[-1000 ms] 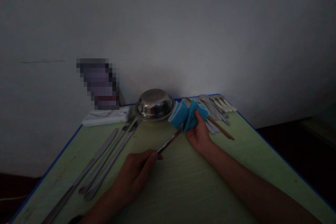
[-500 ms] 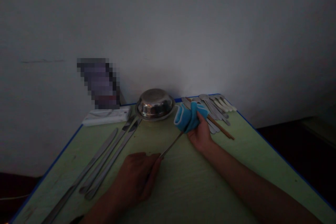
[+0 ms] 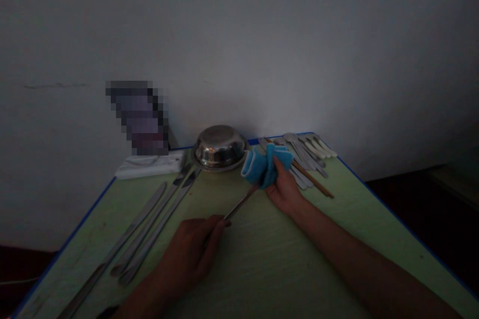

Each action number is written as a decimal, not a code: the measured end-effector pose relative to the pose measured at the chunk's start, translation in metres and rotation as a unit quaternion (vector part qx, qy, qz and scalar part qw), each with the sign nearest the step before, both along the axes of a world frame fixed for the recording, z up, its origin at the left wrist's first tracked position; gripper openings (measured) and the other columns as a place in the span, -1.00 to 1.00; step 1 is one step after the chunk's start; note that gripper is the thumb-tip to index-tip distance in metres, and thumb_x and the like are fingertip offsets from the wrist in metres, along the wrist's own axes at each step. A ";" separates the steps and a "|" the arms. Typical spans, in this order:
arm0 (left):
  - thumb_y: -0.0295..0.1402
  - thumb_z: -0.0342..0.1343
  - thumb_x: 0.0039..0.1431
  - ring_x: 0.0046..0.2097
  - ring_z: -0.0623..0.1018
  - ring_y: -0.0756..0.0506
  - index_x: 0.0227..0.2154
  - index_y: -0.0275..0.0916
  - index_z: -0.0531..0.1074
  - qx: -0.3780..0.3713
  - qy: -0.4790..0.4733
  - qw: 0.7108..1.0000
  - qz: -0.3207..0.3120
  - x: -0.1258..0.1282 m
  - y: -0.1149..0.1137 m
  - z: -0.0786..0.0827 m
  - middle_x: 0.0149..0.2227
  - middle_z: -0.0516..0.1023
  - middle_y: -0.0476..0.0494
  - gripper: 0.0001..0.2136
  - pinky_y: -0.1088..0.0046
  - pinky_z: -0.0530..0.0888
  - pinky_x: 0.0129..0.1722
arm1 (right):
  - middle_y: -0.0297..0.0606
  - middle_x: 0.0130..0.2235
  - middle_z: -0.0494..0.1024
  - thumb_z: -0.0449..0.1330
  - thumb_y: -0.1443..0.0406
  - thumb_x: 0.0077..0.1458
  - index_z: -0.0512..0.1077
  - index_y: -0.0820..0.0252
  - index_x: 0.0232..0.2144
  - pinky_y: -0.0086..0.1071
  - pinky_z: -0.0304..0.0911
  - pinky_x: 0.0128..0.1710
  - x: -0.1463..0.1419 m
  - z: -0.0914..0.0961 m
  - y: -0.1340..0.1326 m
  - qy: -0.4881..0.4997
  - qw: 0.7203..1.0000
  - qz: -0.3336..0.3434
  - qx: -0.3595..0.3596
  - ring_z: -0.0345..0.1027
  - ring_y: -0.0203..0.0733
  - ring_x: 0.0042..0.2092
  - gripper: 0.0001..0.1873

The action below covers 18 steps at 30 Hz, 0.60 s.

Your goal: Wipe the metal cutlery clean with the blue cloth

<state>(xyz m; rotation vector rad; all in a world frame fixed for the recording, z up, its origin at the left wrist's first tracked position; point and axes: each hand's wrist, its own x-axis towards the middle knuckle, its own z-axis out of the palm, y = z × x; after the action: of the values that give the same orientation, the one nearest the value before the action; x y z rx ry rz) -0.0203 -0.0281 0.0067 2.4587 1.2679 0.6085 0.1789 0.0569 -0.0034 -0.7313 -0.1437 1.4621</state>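
My left hand (image 3: pixel 196 246) is closed round one end of a thin metal utensil (image 3: pixel 239 205), above the middle of the table. My right hand (image 3: pixel 286 190) pinches a folded blue cloth (image 3: pixel 255 167) with a pale edge. The cloth wraps the utensil's far end, so its kind cannot be made out. Left of my left hand lie several long metal table knives (image 3: pixel 149 204). Beyond my right hand, wooden chopsticks (image 3: pixel 316 182) and several metal spoons (image 3: pixel 299 149) lie close together.
An upturned shiny metal bowl (image 3: pixel 220 145) stands at the table's back edge. Left of it are a white marbled block (image 3: pixel 149 164) and a blurred upright screen (image 3: pixel 138 117) near the wall. White-handled cutlery (image 3: pixel 322 147) lies at the back right of the green table (image 3: pixel 355 229).
Both hands have shifted slightly left with the utensil and the cloth. The cloth still covers the utensil's far end. The cutlery on the table looks unmoved.
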 end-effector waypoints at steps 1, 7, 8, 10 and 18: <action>-0.31 -0.25 0.30 -0.47 0.56 -0.07 -0.37 -0.25 0.43 -0.004 0.003 1.000 0.006 0.000 0.000 0.001 -0.50 0.54 -0.09 -0.66 0.43 0.46 -0.42 | -0.39 -0.48 0.60 0.08 0.37 0.11 0.44 0.23 -0.44 -0.50 0.43 -0.38 0.000 0.000 -0.001 -0.007 1.000 0.003 0.001 0.47 -0.38 -0.46 -0.85; -0.30 -0.27 0.31 -0.46 0.56 -0.08 -0.38 -0.27 0.40 -0.025 -0.001 1.000 -0.001 0.002 0.000 0.002 -0.49 0.54 -0.11 -0.66 0.42 0.46 -0.42 | -0.37 -0.48 0.59 0.15 0.37 0.04 0.45 0.24 -0.46 -0.51 0.42 -0.38 -0.003 -0.001 -0.004 -0.052 0.997 0.044 0.030 0.44 -0.38 -0.50 -0.92; -0.30 -0.27 0.31 -0.46 0.56 -0.08 -0.37 -0.27 0.40 -0.019 -0.001 1.000 -0.003 0.002 0.000 0.002 -0.48 0.54 -0.12 -0.66 0.41 0.47 -0.42 | -0.38 -0.49 0.59 0.16 0.37 0.03 0.44 0.24 -0.47 -0.50 0.42 -0.39 -0.003 -0.001 -0.005 -0.054 0.997 0.044 0.031 0.43 -0.39 -0.51 -0.92; -0.32 -0.27 0.31 -0.47 0.56 -0.09 -0.34 -0.29 0.41 0.002 0.005 1.000 -0.011 0.002 0.001 0.001 -0.49 0.55 -0.13 -0.66 0.40 0.47 -0.43 | -0.40 -0.52 0.58 0.16 0.36 0.03 0.43 0.22 -0.48 -0.49 0.42 -0.38 -0.003 -0.001 -0.005 -0.052 0.998 0.040 0.023 0.42 -0.38 -0.52 -0.92; -0.39 -0.23 0.30 -0.60 0.51 -0.11 -0.26 -0.36 0.40 0.179 0.065 0.980 -0.061 0.005 0.001 -0.002 -0.56 0.55 -0.13 -0.71 0.32 0.46 -0.56 | -0.40 -0.43 0.61 -0.01 0.19 0.14 0.46 0.13 -0.37 -0.28 0.39 -0.20 0.001 -0.001 -0.001 0.042 0.998 0.036 0.012 0.49 -0.25 -0.32 -0.73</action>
<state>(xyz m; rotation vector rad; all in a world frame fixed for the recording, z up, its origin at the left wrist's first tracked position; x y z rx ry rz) -0.0152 -0.0270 0.0047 2.8886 1.1218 0.7067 0.1800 0.0561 -0.0042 -0.6495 -0.1233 1.5559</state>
